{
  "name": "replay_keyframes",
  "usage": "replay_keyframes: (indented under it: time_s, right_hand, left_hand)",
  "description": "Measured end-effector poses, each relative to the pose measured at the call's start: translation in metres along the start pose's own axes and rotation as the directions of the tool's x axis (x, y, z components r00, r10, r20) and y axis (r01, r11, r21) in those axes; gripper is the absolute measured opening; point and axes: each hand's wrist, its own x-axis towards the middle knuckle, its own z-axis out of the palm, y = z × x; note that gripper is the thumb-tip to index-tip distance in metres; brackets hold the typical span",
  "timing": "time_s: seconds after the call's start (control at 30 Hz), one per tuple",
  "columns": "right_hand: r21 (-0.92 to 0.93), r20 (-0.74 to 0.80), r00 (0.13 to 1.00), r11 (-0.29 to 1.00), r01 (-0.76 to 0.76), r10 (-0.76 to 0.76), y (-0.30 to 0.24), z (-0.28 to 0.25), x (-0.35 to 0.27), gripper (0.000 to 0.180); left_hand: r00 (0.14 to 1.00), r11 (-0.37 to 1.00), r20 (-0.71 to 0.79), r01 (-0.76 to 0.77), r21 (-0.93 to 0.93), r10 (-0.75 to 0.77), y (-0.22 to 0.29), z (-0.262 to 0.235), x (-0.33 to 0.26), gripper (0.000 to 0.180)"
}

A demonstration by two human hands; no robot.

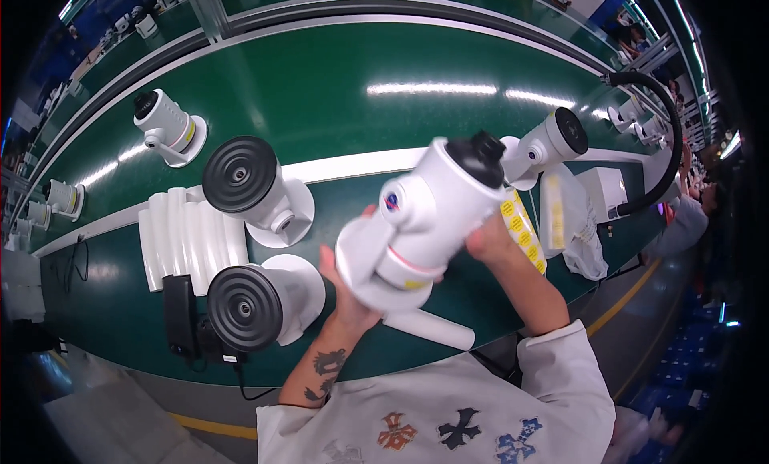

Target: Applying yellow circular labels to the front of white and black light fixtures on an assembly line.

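Up in both hands, the white device [428,216] hangs tilted over the green bench [473,300], black-capped end leaning up and right! The left hand [354,304] grips round its flared base, thumb along the near side; the right hand [490,238] clasps the body, its fingers partly hidden behind. Just below lies a single white roll [436,330]. To the left, two devices with ribbed black discs [244,308] sit one behind the other, and beside them a row of white rolls [192,244], a black box [179,316] near its front end. Over right, a sheet of round yellow labels [525,236], then a white carton [605,193] beneath a curving black hose [677,136].
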Motion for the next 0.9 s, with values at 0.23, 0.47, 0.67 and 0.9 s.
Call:
replay_keyframes:
  time_s: [0.23,0.47,0.67,0.9]
  right_hand:
    - [-0.481,-0.253,0.938,0.872,0.09,-0.236,0.047,-0.041,0.153,0.083]
    - [-0.634,-0.393,0.844,0.772,0.039,-0.365,0.11,-0.076,0.211,0.095]
    - [-0.896,-0.007,0.75,0.337,0.288,-0.661,0.033,-0.052,0.132,0.062]
    - [-0.902,-0.396,0.639,0.409,-0.137,-0.66,-0.062,-0.193,-0.014,0.102]
  left_hand:
    - [0.975,0.575,-0.026,-0.11,0.811,0.223,0.002,-0.007,-0.041,0.074]
    - [0.968,-0.535,0.238,-0.242,0.81,-0.078,-0.007,-0.003,-0.048,0.056]
    - [0.959,-0.323,0.276,-0.243,0.915,0.06,0.006,-0.023,-0.058,0.032]
    - [0.97,0.616,0.053,-0.193,0.763,0.238,0.015,-0.007,-0.063,0.029]
